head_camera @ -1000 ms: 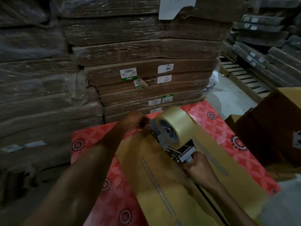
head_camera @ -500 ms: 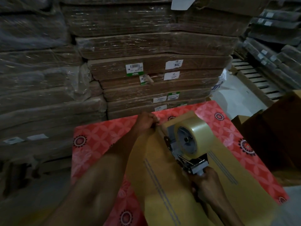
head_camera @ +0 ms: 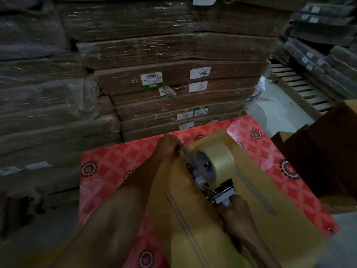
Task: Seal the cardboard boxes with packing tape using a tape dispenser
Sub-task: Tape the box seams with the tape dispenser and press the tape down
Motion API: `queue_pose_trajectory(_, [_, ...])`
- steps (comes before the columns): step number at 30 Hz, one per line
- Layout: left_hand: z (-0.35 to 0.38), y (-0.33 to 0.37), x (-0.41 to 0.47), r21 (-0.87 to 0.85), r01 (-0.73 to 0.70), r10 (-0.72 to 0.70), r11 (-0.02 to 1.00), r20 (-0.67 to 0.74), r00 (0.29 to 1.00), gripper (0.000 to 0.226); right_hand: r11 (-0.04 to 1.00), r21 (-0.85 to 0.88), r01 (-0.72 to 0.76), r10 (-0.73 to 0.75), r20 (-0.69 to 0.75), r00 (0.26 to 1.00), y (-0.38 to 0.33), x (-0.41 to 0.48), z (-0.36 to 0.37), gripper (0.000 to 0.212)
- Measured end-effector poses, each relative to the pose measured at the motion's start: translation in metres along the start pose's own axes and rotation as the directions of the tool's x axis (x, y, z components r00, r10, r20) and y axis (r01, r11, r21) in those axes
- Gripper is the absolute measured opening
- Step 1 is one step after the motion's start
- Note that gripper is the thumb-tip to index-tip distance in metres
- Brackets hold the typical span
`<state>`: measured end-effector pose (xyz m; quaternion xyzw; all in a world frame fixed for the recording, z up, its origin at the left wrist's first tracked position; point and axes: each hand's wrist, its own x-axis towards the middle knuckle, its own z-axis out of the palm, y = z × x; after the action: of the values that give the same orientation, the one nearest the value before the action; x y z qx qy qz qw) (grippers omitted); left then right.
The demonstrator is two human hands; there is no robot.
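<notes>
- Right behind the table, film-wrapped bundles of flat cardboard (head_camera: 173, 80) stand stacked high, with white labels on their ends. A wooden pallet (head_camera: 301, 84) lies beyond the table's far right corner.
- Next in size, the table (head_camera: 108, 171), under a red flowered cloth, carries the work.
- On it, the cardboard box (head_camera: 260, 229) lies lengthwise from the near edge almost to the far edge, slanted a little toward the far right corner.
- Off the table's right edge stands a dark brown carton (head_camera: 328, 151).
- On the box top, near its far end, sits the tape dispenser (head_camera: 218, 194), with its clear tape roll (head_camera: 222, 157) upright on the hub.
- At the box's far end, the left hand (head_camera: 167, 146) has its fingers bunched tight. It seems to pinch the tape's free end, though the tape is too clear to make out.
- On the dispenser's nearer side, the right hand (head_camera: 236, 211) has its fingers wrapped round the handle.
- Over the last second the dispenser has barely left the far end, and the left hand has kept its place. I'd judge the strip is anchored and the pull toward the near edge is only starting, so most of the seam is unsealed.
</notes>
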<state>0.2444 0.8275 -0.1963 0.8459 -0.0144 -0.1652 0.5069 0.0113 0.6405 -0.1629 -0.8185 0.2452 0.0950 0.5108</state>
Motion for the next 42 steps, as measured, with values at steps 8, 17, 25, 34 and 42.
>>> queue_pose_trajectory(8, [0.000, 0.012, -0.003, 0.088, 0.213, -0.205, 0.973, -0.089, 0.975, 0.036, 0.998, 0.036, -0.049, 0.048, 0.017, 0.999, 0.000, 0.001, 0.001, 0.031])
queue_pose_trajectory(17, [0.016, 0.023, -0.031, 0.375, -0.073, 0.125, 0.924, -0.116, 0.985, 0.021, 0.999, 0.026, -0.025, 0.025, 0.011, 1.000, 0.002, 0.001, 0.003, 0.029])
queue_pose_trajectory(25, [0.022, 0.009, -0.039, 0.491, -0.111, 0.073, 0.864, 0.095, 0.993, 0.042, 0.999, 0.006, -0.033, 0.033, -0.008, 0.999, -0.003, -0.002, 0.004, 0.028])
queue_pose_trajectory(34, [0.025, 0.010, -0.039, 0.551, 0.002, -0.046, 0.835, 0.066, 0.997, 0.040, 0.991, -0.119, 0.062, -0.063, -0.009, 0.998, -0.012, -0.008, 0.000, 0.037])
queue_pose_trajectory(42, [0.032, 0.027, -0.045, 0.677, -0.111, 0.090, 0.728, 0.066, 0.994, 0.050, 0.949, -0.315, 0.021, -0.015, 0.022, 1.000, 0.008, -0.031, -0.023, 0.036])
